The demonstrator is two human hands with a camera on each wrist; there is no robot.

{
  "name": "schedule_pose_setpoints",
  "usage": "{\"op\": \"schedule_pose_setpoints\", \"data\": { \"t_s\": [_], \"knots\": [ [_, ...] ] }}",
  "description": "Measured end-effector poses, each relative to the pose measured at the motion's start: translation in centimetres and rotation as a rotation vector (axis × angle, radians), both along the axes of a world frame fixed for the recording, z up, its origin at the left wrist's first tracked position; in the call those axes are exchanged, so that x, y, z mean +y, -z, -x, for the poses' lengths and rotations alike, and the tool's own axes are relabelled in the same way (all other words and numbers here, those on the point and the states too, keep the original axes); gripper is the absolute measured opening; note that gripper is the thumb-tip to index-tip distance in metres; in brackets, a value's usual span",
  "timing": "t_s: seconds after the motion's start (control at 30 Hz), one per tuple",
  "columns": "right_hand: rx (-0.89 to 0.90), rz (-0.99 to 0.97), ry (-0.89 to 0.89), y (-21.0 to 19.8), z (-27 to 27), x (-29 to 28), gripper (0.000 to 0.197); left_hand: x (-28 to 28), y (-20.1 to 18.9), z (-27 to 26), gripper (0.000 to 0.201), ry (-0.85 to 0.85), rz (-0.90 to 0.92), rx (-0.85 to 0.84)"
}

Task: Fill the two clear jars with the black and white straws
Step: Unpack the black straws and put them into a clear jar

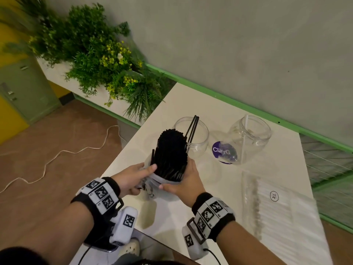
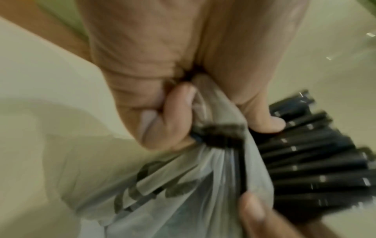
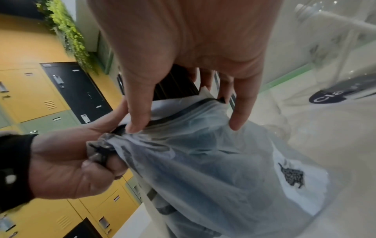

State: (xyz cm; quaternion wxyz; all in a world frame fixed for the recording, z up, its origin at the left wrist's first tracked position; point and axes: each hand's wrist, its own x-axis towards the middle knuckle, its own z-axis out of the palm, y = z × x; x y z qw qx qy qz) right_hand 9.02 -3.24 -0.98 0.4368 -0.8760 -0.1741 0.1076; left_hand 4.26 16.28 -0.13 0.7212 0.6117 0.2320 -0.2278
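Note:
A thick bundle of black straws [image 1: 171, 153] stands upright out of a translucent plastic bag [image 1: 164, 188] at the table's near-left corner. My left hand [image 1: 147, 175] pinches the bag's bunched edge [image 2: 203, 128], thumb against the black straws [image 2: 315, 161]. On the other side, my right hand [image 1: 177, 178] curls round the bag [image 3: 223, 161], with its fingertips [image 3: 136, 127] on the rim. Behind, the left clear jar [image 1: 198, 142] holds a few black straws. The right clear jar [image 1: 250, 138] holds one white straw. The white straws [image 1: 277, 207] lie in a clear pack at the right.
A purple round sticker [image 1: 223, 152] shows on the white table [image 1: 191, 104] through the right jar. The table's left edge drops to a brown floor with a white cable [image 1: 57, 155]. A planter of green plants [image 1: 99, 60] stands at the back left. Yellow lockers [image 3: 30, 90] line the far side.

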Motion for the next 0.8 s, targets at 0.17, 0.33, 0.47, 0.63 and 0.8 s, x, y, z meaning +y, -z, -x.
{"op": "schedule_pose_setpoints", "data": {
  "t_s": [0.17, 0.33, 0.47, 0.63, 0.8],
  "knots": [
    [0.035, 0.036, 0.068, 0.1, -0.6, 1.0, 0.099, 2.0, 0.1, 0.0, 0.105, 0.122, 0.125, -0.036],
    [0.041, 0.018, 0.120, 0.9, -0.6, 1.6, 0.087, 3.4, -1.4, -1.4, 0.033, 0.490, -0.599, -0.227],
    [-0.035, -0.006, 0.141, 0.5, -0.2, 2.7, 0.072, 4.1, -1.2, -1.8, 0.032, 0.467, -0.663, -0.315],
    [-0.185, -0.175, 0.186, -0.6, -0.2, 4.9, 0.058, 5.8, -2.4, -2.1, 0.030, 0.372, -0.640, -0.454],
    [-0.102, 0.023, 0.090, -0.4, -0.4, 5.8, 0.071, 7.9, -1.3, -2.3, 0.032, 0.452, -0.726, -0.421]
  ]
}}
